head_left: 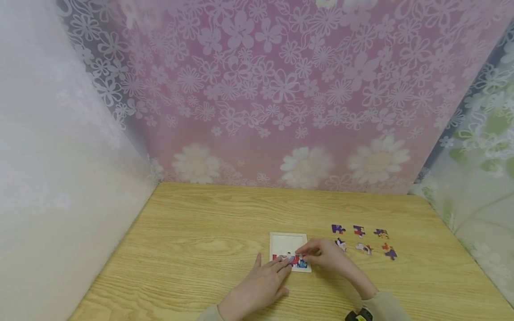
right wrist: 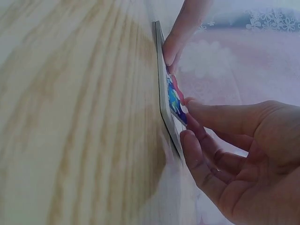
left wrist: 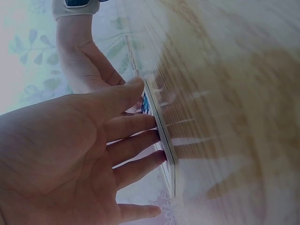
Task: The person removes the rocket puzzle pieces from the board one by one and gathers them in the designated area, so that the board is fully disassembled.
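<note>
A shallow white puzzle tray (head_left: 288, 234) lies on the table, with colourful jigsaw pieces along its near side. My left hand (head_left: 260, 285) comes in from the lower left, its fingers fairly straight and their tips resting on the pieces; the left wrist view shows these fingertips over the tray's edge (left wrist: 161, 133). At the tray's right side, my right hand (head_left: 327, 257) pinches a blue and red jigsaw piece (right wrist: 175, 99) with thumb and fingers. That piece is tilted, with its near corner raised above the tray in the right wrist view.
Several loose jigsaw pieces lie to the right of the tray in two rough rows, among them a purple one (head_left: 338, 229), a white one (head_left: 364, 248) and an orange and purple one (head_left: 389, 252). Flowered cloth (head_left: 257, 111) hangs behind the wood-grain table (head_left: 192, 236).
</note>
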### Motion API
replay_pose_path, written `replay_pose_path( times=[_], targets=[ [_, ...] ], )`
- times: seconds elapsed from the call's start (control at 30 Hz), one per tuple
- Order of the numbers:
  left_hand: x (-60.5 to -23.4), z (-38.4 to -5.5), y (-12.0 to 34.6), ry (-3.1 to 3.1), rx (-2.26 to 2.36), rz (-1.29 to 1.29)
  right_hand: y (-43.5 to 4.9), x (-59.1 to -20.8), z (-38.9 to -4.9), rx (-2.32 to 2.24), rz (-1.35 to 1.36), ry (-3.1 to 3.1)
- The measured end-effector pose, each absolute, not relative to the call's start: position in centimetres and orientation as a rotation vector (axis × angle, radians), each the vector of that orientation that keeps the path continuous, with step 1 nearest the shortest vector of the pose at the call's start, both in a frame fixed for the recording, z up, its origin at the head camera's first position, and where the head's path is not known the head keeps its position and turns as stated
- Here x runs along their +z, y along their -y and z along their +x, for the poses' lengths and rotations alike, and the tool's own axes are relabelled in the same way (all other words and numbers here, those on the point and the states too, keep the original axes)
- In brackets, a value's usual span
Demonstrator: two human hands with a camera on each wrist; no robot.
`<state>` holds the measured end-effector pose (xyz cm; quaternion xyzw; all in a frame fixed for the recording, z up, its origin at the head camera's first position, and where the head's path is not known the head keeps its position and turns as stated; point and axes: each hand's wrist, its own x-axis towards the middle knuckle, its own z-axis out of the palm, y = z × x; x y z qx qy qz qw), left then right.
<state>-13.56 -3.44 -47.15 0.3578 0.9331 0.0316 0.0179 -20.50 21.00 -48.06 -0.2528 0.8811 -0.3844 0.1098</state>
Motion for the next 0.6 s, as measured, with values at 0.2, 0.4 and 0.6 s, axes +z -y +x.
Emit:
replay_pose_path(
  times=[0.2, 0.4, 0.6],
  targets=[
    [-47.22, -13.54, 3.44, -2.894, 0.098, 1.113, -20.80, -47.90, -20.35, -1.092, -0.758, -2.626],
    [-46.86, -13.57, 3.44, -2.876, 0.107, 1.098, -20.67, -47.71, -20.25, -1.089, -0.742, -2.649],
    [-46.83, -13.52, 3.42, -2.880, 0.096, 1.100, -20.68, -47.90, -20.34, -1.118, -0.790, -2.614]
  ],
)
